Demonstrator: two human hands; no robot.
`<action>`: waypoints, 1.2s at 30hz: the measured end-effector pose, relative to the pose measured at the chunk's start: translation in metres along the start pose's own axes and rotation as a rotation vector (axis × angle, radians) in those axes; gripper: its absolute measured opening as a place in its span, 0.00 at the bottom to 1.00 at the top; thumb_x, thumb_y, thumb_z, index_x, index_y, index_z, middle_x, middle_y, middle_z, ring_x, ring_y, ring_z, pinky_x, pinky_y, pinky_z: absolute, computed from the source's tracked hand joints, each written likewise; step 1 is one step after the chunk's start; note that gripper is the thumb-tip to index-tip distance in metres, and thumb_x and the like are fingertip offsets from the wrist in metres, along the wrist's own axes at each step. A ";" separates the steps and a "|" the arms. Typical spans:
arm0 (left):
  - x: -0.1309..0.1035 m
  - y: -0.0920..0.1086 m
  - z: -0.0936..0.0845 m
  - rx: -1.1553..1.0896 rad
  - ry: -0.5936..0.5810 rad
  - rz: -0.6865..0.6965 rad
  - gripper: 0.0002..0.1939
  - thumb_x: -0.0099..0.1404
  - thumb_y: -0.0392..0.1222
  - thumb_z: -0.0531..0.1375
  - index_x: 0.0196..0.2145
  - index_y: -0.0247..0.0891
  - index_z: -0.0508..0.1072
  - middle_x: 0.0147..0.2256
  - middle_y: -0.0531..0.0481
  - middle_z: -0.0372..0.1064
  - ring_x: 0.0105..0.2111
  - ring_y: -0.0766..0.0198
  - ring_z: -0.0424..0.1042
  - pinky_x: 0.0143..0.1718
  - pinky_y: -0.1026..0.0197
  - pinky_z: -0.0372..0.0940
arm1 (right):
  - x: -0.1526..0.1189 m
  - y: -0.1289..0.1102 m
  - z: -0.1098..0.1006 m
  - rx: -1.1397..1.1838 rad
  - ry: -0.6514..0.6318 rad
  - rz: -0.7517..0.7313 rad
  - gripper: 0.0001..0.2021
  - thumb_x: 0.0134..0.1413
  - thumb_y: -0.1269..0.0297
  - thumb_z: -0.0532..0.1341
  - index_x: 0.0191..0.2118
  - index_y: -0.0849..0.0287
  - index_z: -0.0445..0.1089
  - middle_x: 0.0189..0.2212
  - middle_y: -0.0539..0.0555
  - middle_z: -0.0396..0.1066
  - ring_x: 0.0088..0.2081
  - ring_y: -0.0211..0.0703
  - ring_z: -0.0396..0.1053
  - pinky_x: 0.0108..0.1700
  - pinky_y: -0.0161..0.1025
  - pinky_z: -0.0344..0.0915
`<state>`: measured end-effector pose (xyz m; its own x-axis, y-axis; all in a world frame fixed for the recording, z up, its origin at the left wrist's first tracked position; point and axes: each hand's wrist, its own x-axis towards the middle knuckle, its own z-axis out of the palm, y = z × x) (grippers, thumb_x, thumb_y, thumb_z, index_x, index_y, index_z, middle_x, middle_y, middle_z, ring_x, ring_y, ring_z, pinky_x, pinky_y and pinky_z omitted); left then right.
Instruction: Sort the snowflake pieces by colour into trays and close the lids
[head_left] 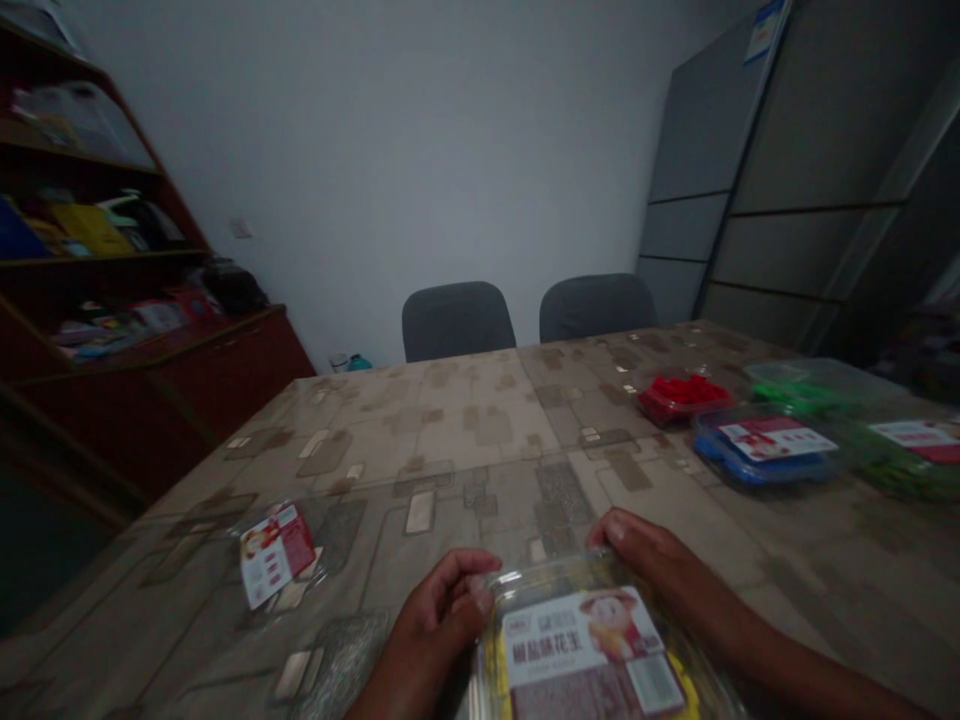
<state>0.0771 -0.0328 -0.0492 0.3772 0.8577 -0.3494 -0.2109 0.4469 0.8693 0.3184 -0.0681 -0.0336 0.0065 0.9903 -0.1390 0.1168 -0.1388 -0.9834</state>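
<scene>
Close in front of me is a clear plastic clamshell box (pixel 577 650) with a printed peanut label on its lid and yellow contents showing around the label. My left hand (pixel 446 620) grips its left far corner, thumb and fingers pinching the rim. On the opposite side my right hand (pixel 649 555) is curled over the far right corner, fingertips at the edge. The near end of the box is cut off by the bottom of the view.
A clear lid with a label (pixel 277 550) lies at the left. To the right stand a tub of red pieces (pixel 684 395), a closed blue-filled box (pixel 765 450), an open container of green pieces (pixel 806 390) and another labelled box (pixel 911 455). Two chairs (pixel 457 320) line the far edge.
</scene>
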 end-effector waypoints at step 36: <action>-0.006 -0.006 0.005 -0.047 -0.146 -0.014 0.23 0.44 0.45 0.76 0.35 0.34 0.73 0.29 0.46 0.75 0.28 0.59 0.74 0.32 0.59 0.67 | -0.019 0.010 0.001 0.233 -0.016 0.144 0.19 0.54 0.43 0.60 0.37 0.55 0.64 0.24 0.46 0.68 0.25 0.40 0.68 0.27 0.35 0.62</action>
<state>0.0806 -0.0421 -0.0502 0.5072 0.8067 -0.3034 -0.2455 0.4726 0.8464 0.3179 -0.0887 -0.0407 -0.0091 0.9603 -0.2789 -0.1156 -0.2780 -0.9536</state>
